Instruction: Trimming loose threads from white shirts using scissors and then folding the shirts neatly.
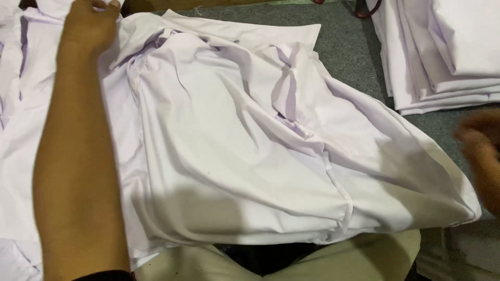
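At 11 o'clock the left hand (pixel 89 23) pinches the white shirt (pixel 250 156) — spread, still rumpled, unfolded; right hand (pixel 482 140) blurred, grip unclear.

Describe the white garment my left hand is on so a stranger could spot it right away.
On the grey surface, look to the middle, left of the stack of folded white cloth. The white garment lies spread and rumpled, with the left hand at its top corner. Unlike the stack, it is unfolded and creased.
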